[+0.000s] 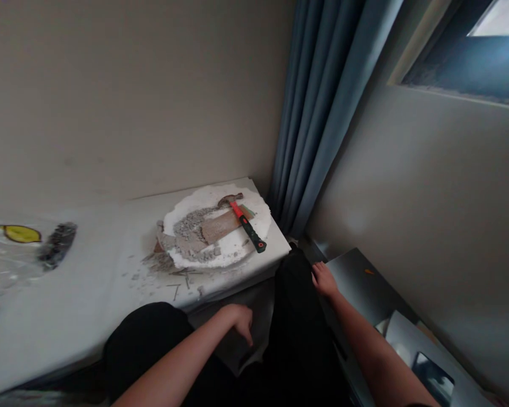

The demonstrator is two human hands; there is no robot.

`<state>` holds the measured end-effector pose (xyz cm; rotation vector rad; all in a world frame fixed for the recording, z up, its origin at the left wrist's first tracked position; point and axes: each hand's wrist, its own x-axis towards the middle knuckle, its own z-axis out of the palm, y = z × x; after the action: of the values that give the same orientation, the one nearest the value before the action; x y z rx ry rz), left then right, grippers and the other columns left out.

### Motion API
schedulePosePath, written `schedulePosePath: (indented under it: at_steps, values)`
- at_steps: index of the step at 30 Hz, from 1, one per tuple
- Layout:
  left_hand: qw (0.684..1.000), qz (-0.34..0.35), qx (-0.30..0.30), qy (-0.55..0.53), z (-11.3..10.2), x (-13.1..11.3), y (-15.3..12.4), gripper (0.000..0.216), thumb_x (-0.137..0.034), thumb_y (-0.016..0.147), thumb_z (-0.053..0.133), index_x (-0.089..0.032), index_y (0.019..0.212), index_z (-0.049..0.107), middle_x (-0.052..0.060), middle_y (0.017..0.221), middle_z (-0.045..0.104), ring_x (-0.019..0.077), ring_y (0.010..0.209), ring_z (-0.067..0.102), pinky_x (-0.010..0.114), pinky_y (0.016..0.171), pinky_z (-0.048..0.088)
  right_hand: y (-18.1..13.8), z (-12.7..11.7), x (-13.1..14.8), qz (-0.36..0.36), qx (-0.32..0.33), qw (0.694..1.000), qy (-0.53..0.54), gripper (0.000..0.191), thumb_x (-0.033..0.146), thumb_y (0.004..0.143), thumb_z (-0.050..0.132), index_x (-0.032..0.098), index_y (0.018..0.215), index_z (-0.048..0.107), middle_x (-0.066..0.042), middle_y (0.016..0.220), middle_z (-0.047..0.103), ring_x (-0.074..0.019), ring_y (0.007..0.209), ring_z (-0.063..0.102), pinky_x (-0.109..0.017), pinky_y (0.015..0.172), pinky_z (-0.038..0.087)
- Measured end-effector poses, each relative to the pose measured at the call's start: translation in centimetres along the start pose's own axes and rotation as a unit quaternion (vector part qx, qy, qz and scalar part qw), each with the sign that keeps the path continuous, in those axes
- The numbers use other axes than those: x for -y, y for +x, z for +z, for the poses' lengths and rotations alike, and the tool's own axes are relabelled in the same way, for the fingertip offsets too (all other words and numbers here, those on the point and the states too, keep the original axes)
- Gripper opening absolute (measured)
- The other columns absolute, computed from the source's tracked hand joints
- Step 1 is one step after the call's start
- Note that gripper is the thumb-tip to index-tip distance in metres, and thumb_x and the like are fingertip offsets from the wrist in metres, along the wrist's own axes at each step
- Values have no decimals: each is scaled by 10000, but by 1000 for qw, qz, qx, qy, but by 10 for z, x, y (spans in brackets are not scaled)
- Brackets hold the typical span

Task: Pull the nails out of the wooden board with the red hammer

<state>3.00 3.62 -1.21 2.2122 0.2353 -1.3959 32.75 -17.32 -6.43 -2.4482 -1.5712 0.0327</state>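
Note:
My left hand (239, 321) hangs loosely between my knees, just in front of the table edge. It holds nothing that I can see, and one finger points down while the others are partly hidden. Beside my right thigh, my right hand (323, 279) rests with fingers stretched out, near the corner of a grey cabinet. On the table, a claw hammer (246, 224) with a red and black handle lies across a brownish flat block (221, 227). Both are on a ragged white slab (233, 257) strewn with grey crumbled rubble (190, 223).
The white-covered table (97, 305) carries scattered crumbs and a brush-like bundle of bristles (161, 262). A clear plastic bag (12, 260) with dark contents lies left. The grey cabinet (358, 282) holds a phone (433, 377). A blue curtain (317, 113) hangs in the corner.

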Motion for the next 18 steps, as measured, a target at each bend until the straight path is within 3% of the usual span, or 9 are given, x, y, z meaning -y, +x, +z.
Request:
schedulePosePath:
  at_steps: [3,6,8,14,18]
  values:
    - [996,-5,-33,88,0,-13,0,411,-553,661,866,-169,791,800,129,853,774,332,918,746,414,875,607,0,0,0,-8,-5,1000,-8,294,294,1013,423,166,1056,684,-173,1127,689,-307,1127,615,-493,1195,369]
    - [998,16,-38,46,-6,-18,-6,499,-636,708,803,-172,892,829,118,832,776,300,786,748,393,774,619,0,0,-1,-12,-7,1000,-16,274,293,1002,446,167,1061,683,-162,1105,689,-302,1107,617,-485,1184,377]
    - [998,21,-49,30,-8,-16,-9,505,-647,722,782,-185,918,835,105,807,774,284,734,741,386,737,616,0,0,-1,-12,-8,1000,-21,270,296,998,456,168,1064,684,-157,1088,690,-301,1096,617,-478,1162,399]
    - [994,21,-79,71,-1,-3,-16,537,-674,715,778,-178,911,843,141,930,795,330,920,754,412,851,609,-2,0,-1,-12,-5,1000,-24,312,311,992,445,157,1098,694,-153,1102,697,-300,1104,617,-490,1159,399]
    - [995,14,-84,43,5,3,-22,558,-681,708,778,-166,912,844,147,902,794,343,917,757,420,856,607,-3,1,-3,-10,-6,1000,-19,358,333,990,433,133,1111,704,-165,1095,700,-306,1097,624,-492,1146,414]
